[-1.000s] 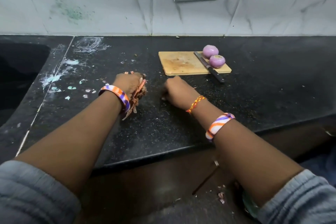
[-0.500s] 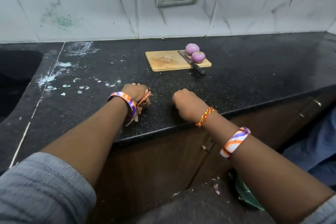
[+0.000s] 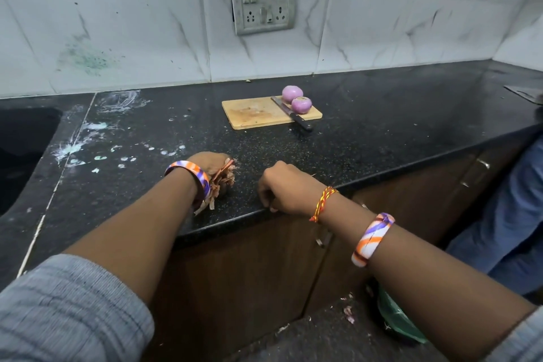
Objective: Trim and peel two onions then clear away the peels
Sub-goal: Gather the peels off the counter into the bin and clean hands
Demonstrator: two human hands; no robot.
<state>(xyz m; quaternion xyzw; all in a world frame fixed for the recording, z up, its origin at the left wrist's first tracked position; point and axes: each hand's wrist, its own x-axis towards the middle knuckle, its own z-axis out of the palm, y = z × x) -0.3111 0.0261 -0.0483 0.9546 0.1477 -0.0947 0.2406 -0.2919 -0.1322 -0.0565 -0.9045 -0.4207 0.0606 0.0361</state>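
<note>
Clearing up after peeling, a person's left hand clenches a bundle of onion peels at the dark surface's edge, the right hand curled over scraps, two peeled onions on the cutting board, disposal likely next.

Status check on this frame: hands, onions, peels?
Left hand closed on onion peels. Right hand curled at counter edge. Two peeled onions on cutting board.
</note>
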